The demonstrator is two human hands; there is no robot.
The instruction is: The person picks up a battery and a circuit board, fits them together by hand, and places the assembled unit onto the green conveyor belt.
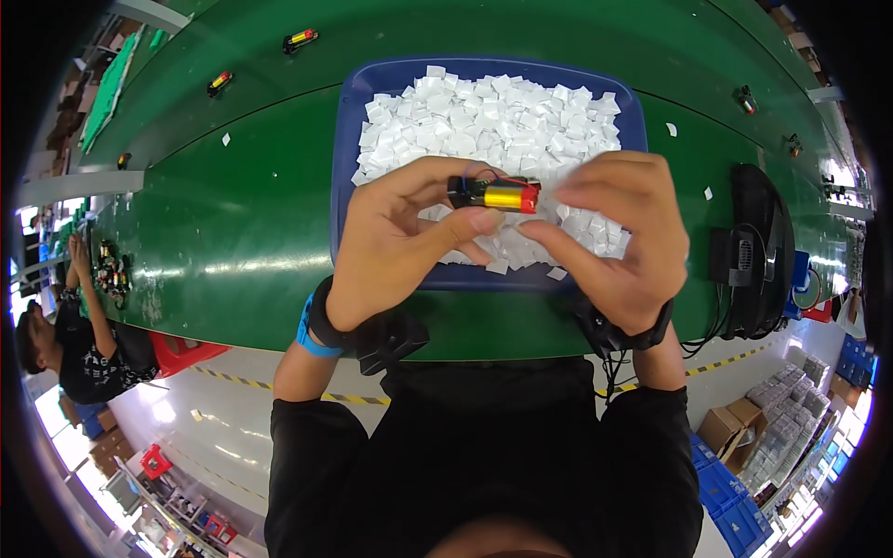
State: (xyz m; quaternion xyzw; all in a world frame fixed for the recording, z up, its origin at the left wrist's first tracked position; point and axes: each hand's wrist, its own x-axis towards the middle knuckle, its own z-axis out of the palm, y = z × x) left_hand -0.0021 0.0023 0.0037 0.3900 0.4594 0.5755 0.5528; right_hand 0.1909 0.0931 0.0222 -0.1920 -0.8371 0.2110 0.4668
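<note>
My left hand (395, 228) grips a small black plastic part with a gold cylindrical battery (503, 198) on it, between thumb and fingers. The battery has a red end facing right, and thin wires loop over its top. Close to that red end is my right hand (623, 232), fingers curved and thumb apart. Nothing shows between them, and the fingertips are slightly blurred. Beneath both hands stands a blue tray (350, 139) heaped with small white square pieces (484, 116).
Similar battery parts (299, 39) lie along the far conveyor belt. A black bag-like object (761, 251) and a black power box (730, 258) with cables sit at the right. At the far left another person (79, 339) works beside a pile of parts (113, 272).
</note>
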